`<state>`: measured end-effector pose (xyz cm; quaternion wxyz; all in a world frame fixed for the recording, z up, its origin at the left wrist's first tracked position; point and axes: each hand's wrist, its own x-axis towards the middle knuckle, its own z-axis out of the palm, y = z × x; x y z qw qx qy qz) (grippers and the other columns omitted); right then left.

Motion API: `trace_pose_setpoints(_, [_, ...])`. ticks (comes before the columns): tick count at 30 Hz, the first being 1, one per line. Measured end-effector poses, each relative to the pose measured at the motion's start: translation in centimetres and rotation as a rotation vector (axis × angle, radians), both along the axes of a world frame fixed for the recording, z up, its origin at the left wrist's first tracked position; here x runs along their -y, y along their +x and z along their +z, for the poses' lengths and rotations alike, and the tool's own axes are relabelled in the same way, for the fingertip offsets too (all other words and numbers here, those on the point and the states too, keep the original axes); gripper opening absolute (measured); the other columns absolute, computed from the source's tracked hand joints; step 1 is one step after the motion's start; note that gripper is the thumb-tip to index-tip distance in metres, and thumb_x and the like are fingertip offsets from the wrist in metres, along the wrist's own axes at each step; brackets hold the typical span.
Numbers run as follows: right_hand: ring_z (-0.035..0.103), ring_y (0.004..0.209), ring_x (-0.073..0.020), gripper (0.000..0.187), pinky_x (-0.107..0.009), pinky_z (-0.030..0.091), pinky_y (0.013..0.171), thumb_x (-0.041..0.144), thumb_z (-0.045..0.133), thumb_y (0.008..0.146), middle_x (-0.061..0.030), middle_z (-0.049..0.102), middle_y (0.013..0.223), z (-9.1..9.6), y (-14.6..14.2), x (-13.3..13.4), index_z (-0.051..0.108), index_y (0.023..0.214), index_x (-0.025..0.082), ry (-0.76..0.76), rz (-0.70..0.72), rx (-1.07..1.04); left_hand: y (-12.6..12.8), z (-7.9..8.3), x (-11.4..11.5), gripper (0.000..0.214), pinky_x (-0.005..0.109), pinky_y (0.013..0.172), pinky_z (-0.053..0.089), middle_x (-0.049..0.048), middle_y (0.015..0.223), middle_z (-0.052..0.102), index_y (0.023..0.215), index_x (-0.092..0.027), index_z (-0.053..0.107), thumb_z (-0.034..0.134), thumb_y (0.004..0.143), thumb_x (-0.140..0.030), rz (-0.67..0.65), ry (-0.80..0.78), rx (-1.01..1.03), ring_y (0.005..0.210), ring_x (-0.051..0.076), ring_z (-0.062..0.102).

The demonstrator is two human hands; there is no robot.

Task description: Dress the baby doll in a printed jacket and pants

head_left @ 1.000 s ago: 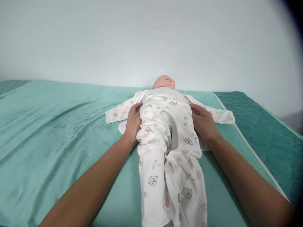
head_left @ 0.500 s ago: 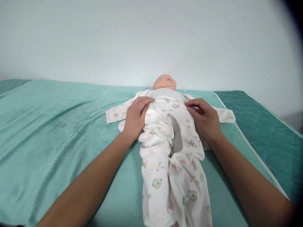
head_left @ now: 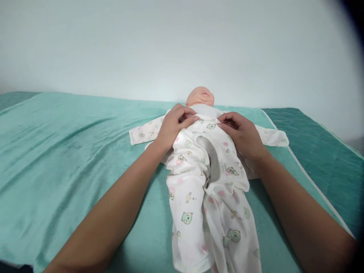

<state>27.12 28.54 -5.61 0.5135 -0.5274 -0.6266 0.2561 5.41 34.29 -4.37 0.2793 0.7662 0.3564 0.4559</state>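
A baby doll (head_left: 200, 97) lies on its back on a teal blanket (head_left: 65, 151), head away from me. It wears a white printed romper (head_left: 204, 185) with small bears and pink dots; the front gapes open down the middle. My left hand (head_left: 173, 127) rests on the doll's chest at the left side, fingers curled and pinching the romper's upper edge. On the right side of the chest, my right hand (head_left: 241, 134) pinches the other upper edge near the collar. The empty sleeves spread out to both sides.
A pale wall (head_left: 170, 45) rises right behind the bed. A darker quilted green cover (head_left: 318, 151) shows at the right, past the blanket's white-trimmed edge. Blanket stretches broad and wrinkled to the left.
Both hands have slid up from the doll's sides to its upper chest and closed on the romper's top edges. The view has shifted slightly.
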Motion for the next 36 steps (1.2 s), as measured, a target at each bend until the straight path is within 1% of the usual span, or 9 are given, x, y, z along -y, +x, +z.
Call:
trace_pose_setpoints(3, [0.051,0.071,-0.0151,0.023,-0.027,0.041,0.064,0.042,0.070,0.079,0.0004,0.059,0.079,0.4,0.5,-0.8,0.062,0.089,0.023,-0.045,0.075,0.053,0.0,0.2,-0.5,0.020,0.032,0.090,0.043,0.0051,0.104,0.062,0.094,-0.021,0.066,0.067,0.085,-0.039,-0.029,0.125,-0.127,0.101,0.020,0.053])
trace_pose_setpoints(6, [0.045,0.069,-0.0140,0.027,-0.027,0.037,0.063,0.045,0.071,0.078,0.0011,0.055,0.079,1.0,0.9,-1.5,0.057,0.079,0.022,-0.029,0.134,0.173,0.0,0.3,-1.0,0.020,0.034,0.095,0.040,0.0059,0.106,0.061,0.089,-0.021,0.061,0.068,0.085,-0.039,-0.051,0.214,-0.186,0.107,0.022,0.050])
trace_pose_setpoints(10, [0.046,0.075,-0.0153,0.031,-0.029,0.038,0.070,0.045,0.064,0.084,-0.0008,0.055,0.086,1.4,1.1,-2.1,0.051,0.069,0.022,0.076,0.208,0.303,0.2,0.4,-1.4,0.020,0.031,0.086,0.042,0.0045,0.103,0.063,0.085,-0.021,0.055,0.066,0.086,-0.038,-0.122,0.189,-0.161,0.096,0.019,0.054])
trace_pose_setpoints(14, [0.044,0.068,-0.0153,0.034,-0.028,0.036,0.064,0.049,0.057,0.088,0.0005,0.051,0.073,1.2,0.8,-2.9,0.051,0.068,0.022,0.012,0.107,0.309,0.8,0.6,-2.2,0.022,0.028,0.073,0.041,0.0014,0.091,0.065,0.084,-0.021,0.053,0.063,0.087,-0.041,-0.037,0.078,-0.141,0.081,0.017,0.056])
trace_pose_setpoints(17, [0.041,0.063,-0.0149,0.035,-0.028,0.034,0.060,0.051,0.058,0.086,0.0019,0.046,0.063,1.1,0.5,-4.1,0.051,0.068,0.022,-0.007,0.022,0.297,1.5,0.8,-3.3,0.021,0.029,0.071,0.040,-0.0004,0.079,0.062,0.084,-0.022,0.054,0.063,0.086,-0.040,0.059,0.067,-0.150,0.075,0.017,0.054])
trace_pose_setpoints(23, [0.043,0.063,-0.0145,0.039,-0.028,0.034,0.060,0.055,0.059,0.086,0.0015,0.050,0.063,1.1,0.4,-6.9,0.052,0.066,0.021,-0.057,0.004,0.188,2.5,1.0,-5.9,0.015,0.032,0.073,0.040,0.0005,0.074,0.057,0.081,-0.021,0.052,0.063,0.085,-0.029,0.092,0.007,-0.157,0.076,0.019,0.054])
trace_pose_setpoints(27, [0.043,0.062,-0.0134,0.039,-0.027,0.034,0.059,0.053,0.061,0.086,0.0016,0.051,0.063,0.8,0.4,-7.8,0.053,0.065,0.020,-0.064,-0.005,0.146,2.7,1.1,-6.3,0.017,0.031,0.070,0.041,0.0002,0.076,0.057,0.080,-0.021,0.049,0.062,0.086,-0.028,0.104,-0.047,-0.189,0.075,0.017,0.053])
trace_pose_setpoints(32, [0.038,0.057,-0.0120,0.036,-0.027,0.031,0.055,0.047,0.062,0.087,0.0043,0.045,0.059,0.3,-0.2,-7.3,0.049,0.066,0.021,0.027,-0.177,0.163,2.8,1.3,-5.6,0.015,0.029,0.070,0.042,-0.0005,0.078,0.059,0.084,-0.021,0.047,0.059,0.088,-0.030,0.164,-0.038,-0.249,0.077,0.017,0.055])
trace_pose_setpoints(36, [0.044,0.065,-0.0148,0.032,-0.029,0.035,0.063,0.044,0.056,0.091,0.0025,0.048,0.067,-0.1,0.2,-7.5,0.048,0.071,0.022,0.167,-0.161,0.349,2.9,1.2,-5.7,0.018,0.030,0.070,0.042,0.0017,0.084,0.062,0.083,-0.021,0.047,0.058,0.088,-0.034,0.196,0.043,-0.321,0.079,0.018,0.056])
